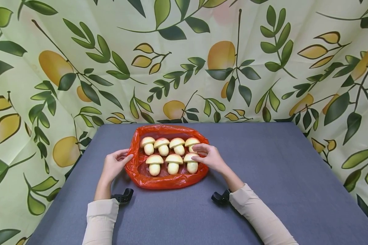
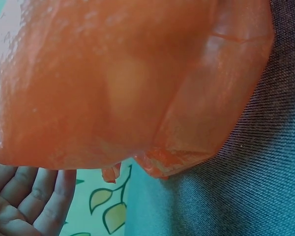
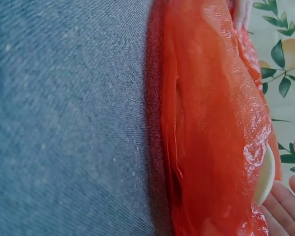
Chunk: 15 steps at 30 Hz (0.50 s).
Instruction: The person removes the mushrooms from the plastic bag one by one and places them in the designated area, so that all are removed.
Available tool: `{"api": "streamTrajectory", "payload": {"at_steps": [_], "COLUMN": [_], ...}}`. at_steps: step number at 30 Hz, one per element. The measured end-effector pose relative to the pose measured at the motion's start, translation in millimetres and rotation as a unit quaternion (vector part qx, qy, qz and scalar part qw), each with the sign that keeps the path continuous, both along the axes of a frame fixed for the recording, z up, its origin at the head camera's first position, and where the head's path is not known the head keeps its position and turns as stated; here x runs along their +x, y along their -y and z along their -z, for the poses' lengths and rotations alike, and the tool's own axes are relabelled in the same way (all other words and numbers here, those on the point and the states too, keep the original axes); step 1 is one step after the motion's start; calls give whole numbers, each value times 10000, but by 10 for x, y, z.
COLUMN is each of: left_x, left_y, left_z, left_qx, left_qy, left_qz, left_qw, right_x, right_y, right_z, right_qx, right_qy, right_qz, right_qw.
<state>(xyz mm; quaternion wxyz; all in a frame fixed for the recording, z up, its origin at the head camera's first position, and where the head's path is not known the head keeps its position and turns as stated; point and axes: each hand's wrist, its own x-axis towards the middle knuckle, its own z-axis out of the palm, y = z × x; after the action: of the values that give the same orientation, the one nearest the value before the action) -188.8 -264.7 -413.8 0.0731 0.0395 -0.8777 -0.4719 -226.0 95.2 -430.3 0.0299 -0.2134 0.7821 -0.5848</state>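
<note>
Gray table (image 1: 263, 163) carries my red plastic bag (image 1: 168, 184), rim turned down all round, presumably so the mouth stays wide and the contents stay reachable. My left hand (image 1: 112, 165) pinches the left rim, thumb over and fingers behind, likely to steady it; my right hand (image 1: 213, 158) gaps loosely at the right edge, thumb apart from fingers, no grip visible, can't confirm contact. Seven pale mushrooms (image 1: 154, 165) sit inside, four behind three, caps far-side, probably rowed to save space; no readable labels or writing.
</note>
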Motion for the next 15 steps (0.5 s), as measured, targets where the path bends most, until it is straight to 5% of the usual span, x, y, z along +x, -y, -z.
{"api": "streamTrajectory", "payload": {"at_steps": [15], "left_x": [-3], "left_y": [-3], "left_z": [7], "left_qx": [48], "left_qy": [-45], "left_qz": [-6], "left_qw": [10000], "right_x": [-54], "right_y": [27], "right_z": [76], "right_qx": [132], "right_qy": [46], "right_qz": [-26], "right_qw": [9999]}}
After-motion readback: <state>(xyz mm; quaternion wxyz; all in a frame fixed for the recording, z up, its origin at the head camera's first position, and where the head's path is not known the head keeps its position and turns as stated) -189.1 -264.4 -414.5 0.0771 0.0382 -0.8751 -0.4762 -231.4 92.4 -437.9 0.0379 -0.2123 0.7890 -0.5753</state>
